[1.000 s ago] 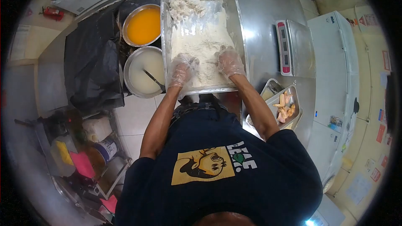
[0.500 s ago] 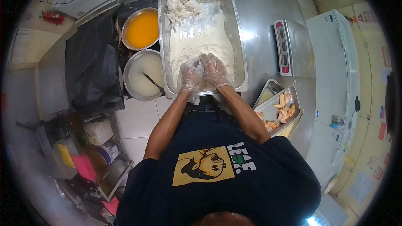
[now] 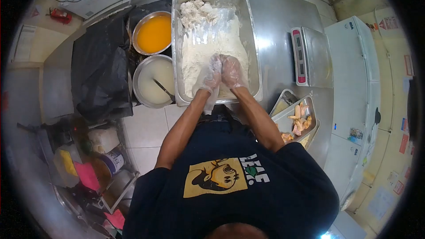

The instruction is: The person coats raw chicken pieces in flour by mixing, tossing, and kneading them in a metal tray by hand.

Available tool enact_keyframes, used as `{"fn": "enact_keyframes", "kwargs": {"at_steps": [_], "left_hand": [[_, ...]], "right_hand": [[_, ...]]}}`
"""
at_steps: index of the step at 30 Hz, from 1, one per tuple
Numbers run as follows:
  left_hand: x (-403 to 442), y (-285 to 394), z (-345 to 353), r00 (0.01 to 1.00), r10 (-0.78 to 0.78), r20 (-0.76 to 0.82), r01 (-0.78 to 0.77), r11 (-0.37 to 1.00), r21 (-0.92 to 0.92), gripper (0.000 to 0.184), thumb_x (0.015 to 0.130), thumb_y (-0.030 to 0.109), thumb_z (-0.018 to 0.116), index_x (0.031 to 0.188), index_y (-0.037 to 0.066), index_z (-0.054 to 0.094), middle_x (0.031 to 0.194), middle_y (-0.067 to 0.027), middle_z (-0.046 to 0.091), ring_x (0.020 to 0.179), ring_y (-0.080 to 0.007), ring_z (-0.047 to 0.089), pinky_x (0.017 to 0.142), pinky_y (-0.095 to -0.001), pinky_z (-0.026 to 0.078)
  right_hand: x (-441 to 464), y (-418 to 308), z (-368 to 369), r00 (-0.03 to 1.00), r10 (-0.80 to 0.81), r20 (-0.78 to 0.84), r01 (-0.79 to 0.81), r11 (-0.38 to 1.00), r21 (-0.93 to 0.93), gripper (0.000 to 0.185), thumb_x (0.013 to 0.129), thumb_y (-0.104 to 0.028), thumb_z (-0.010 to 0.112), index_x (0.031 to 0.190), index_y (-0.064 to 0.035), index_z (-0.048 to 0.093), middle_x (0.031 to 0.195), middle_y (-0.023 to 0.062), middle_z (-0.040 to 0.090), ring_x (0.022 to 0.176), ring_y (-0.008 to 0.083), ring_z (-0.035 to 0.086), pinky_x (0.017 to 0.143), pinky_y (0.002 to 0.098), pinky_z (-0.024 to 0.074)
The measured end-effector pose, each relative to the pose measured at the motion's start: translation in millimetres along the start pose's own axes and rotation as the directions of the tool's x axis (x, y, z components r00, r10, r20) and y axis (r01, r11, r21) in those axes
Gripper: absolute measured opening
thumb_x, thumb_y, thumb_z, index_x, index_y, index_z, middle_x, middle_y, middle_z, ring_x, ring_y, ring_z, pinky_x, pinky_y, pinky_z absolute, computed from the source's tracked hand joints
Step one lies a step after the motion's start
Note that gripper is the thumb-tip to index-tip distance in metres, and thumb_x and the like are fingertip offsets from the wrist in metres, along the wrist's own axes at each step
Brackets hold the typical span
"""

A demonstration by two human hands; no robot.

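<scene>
Both my hands wear clear plastic gloves dusted with flour and meet at the near end of a deep metal tray (image 3: 255,57). My left hand (image 3: 210,74) is closed, turned inward against the other hand. My right hand (image 3: 233,72) is closed too, with its fingers curled. Anything between them is hidden by the gloves. White flour (image 3: 199,53) spreads over the tray's floor around and beyond them. A clumpy heap of flour (image 3: 195,13) lies in the far left corner.
Left of the tray are a bowl of orange liquid (image 3: 153,34) and a bowl of cloudy liquid (image 3: 148,86) with a black-handled utensil. A scale (image 3: 313,57) stands right. Nearer, a small tray holds raw chicken pieces (image 3: 301,119). Black plastic sheeting (image 3: 102,66) lies far left.
From apart in the flour, my hands came together at the tray's near middle. Since the middle frame they remain together, and my left hand has tilted more upright against the right.
</scene>
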State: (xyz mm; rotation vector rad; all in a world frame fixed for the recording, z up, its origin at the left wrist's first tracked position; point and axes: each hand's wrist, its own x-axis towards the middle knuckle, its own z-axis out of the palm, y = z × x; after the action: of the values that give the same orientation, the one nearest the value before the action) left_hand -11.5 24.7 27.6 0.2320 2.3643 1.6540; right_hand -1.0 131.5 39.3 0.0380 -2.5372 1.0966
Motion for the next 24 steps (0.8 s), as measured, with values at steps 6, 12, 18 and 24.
{"fn": "enact_keyframes", "kwargs": {"at_steps": [6, 12, 18, 24], "left_hand": [[8, -60, -4, 0.977, -0.131, -0.169, 0.17, 0.955, 0.243, 0.048, 0.089, 0.03, 0.049, 0.124, -0.003, 0.047, 0.118, -0.0237, 0.054, 0.111, -0.0313, 0.053, 0.093, -0.0384, 0.042], [-6, -37, -11, 0.901, 0.153, 0.406, -0.425, 0.494, 0.758, 0.044, 0.081, 0.026, 0.053, 0.121, 0.006, 0.049, 0.094, -0.0248, 0.06, 0.087, -0.0352, 0.062, 0.076, -0.0414, 0.05], [-7, -116, 11, 0.94, 0.143, 0.309, -0.3, 0.777, 0.553, 0.037, 0.083, 0.026, 0.052, 0.112, 0.004, 0.056, 0.093, -0.0214, 0.061, 0.09, -0.0343, 0.061, 0.079, -0.04, 0.048], [-9, -104, -1, 0.847, 0.017, 0.531, -0.435, 0.594, 0.676, 0.033, 0.084, 0.02, 0.049, 0.111, 0.002, 0.058, 0.09, -0.0171, 0.062, 0.083, -0.0317, 0.061, 0.073, -0.0427, 0.047]], "right_hand": [[82, -1, -47, 0.92, 0.353, 0.173, -0.393, 0.83, 0.397, 0.032, 0.075, -0.028, 0.068, 0.09, -0.0006, 0.06, 0.07, 0.0156, 0.063, 0.061, 0.0301, 0.06, 0.059, 0.0371, 0.049], [33, 60, -42, 0.836, 0.354, 0.418, -0.107, 0.854, -0.509, 0.036, 0.077, -0.032, 0.06, 0.09, 0.0013, 0.066, 0.093, 0.0228, 0.064, 0.086, 0.0319, 0.064, 0.077, 0.0424, 0.0503], [-29, 30, -41, 0.607, 0.53, 0.593, -0.103, 0.792, -0.602, 0.037, 0.074, -0.036, 0.06, 0.096, -0.0065, 0.066, 0.092, 0.0157, 0.066, 0.091, 0.0315, 0.062, 0.081, 0.0394, 0.0486], [-43, 68, -42, 0.759, 0.423, 0.495, -0.204, 0.877, -0.436, 0.027, 0.076, -0.028, 0.058, 0.09, -0.0057, 0.063, 0.093, 0.0164, 0.064, 0.091, 0.0325, 0.061, 0.077, 0.0391, 0.0492]]}}
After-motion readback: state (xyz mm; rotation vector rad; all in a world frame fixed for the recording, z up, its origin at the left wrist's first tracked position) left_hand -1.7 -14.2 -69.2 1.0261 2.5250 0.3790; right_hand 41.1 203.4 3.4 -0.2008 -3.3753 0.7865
